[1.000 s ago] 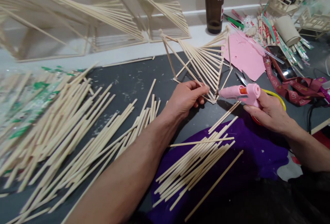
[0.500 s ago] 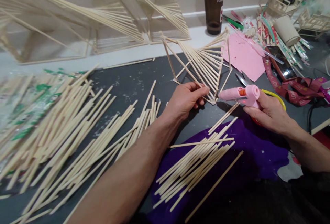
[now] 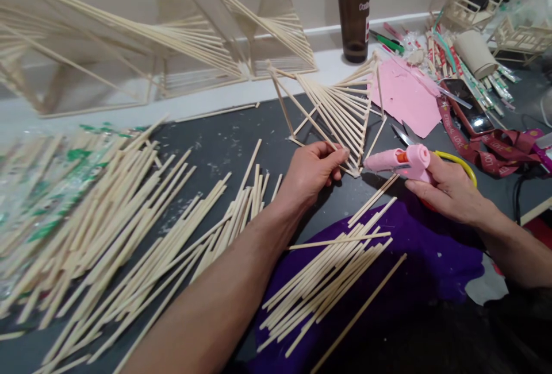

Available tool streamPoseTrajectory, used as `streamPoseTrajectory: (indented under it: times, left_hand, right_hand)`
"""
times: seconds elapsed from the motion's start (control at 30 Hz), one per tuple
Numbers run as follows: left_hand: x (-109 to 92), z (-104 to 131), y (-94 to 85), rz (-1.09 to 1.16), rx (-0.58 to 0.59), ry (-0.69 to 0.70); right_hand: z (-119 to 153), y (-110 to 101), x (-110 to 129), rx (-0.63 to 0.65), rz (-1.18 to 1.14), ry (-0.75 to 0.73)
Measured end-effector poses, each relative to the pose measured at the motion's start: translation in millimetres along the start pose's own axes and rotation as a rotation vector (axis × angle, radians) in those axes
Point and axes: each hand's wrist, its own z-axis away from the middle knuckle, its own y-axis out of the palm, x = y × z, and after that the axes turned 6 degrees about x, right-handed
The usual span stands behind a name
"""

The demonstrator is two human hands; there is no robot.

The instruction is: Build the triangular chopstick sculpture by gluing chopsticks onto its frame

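A small frame of thin wooden sticks (image 3: 340,112), laid in a fanned twist, stands on the dark table. My left hand (image 3: 314,168) pinches a stick at the frame's lower front edge, close to its front corner. In my right hand (image 3: 451,190) is a pink glue gun (image 3: 399,161), its nozzle pointing left right by that front corner; I cannot tell whether the tip touches the wood. Beneath the glue gun, loose wooden sticks (image 3: 332,270) lie on a purple cloth (image 3: 431,247). Scissors (image 3: 457,164) with a yellow handle lie partly hidden behind my right hand.
Many loose sticks (image 3: 107,219) and plastic wrappers (image 3: 56,196) cover the left side. Larger stick frames (image 3: 181,46) stand along the wall. At the back are a brown bottle (image 3: 353,18), pink paper (image 3: 405,98), a phone (image 3: 468,107) and a red lanyard (image 3: 487,147).
The camera view has shifted slightly. Both hands keep nearly the same place, with the glue gun's nozzle still beside the frame's front corner.
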Motion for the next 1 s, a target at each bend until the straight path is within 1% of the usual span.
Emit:
streamPoseTrajectory:
  times: [0.2, 0.6, 0.7, 0.8, 0.87, 1.0]
  left_hand:
    - [0.0, 2.5, 1.2, -0.002, -0.015, 0.004]
    - [0.6, 2.1, 0.6, -0.028, 0.004, -0.010]
    - [0.1, 1.9, -1.3, -0.026, 0.038, -0.025]
    - [-1.0, 1.3, -4.0, -0.034, 0.109, -0.047]
    - [-2.0, 0.8, -5.2, -0.045, 0.147, -0.062]
    - [-4.2, 0.1, -4.5, -0.062, 0.151, -0.083]
  right_hand:
    - [0.5, 1.0, -0.3, -0.022, 0.001, -0.023]
    - [1.7, 2.6, 0.3, -0.044, 0.020, -0.029]
    - [2.3, 2.7, 0.1, -0.030, 0.016, -0.001]
    - [2.1, 1.8, 0.4, -0.034, 0.017, 0.021]
    - [1.9, 1.1, 0.3, -0.037, 0.006, 0.009]
    - [1.9, 0.6, -1.2, -0.031, -0.010, -0.006]
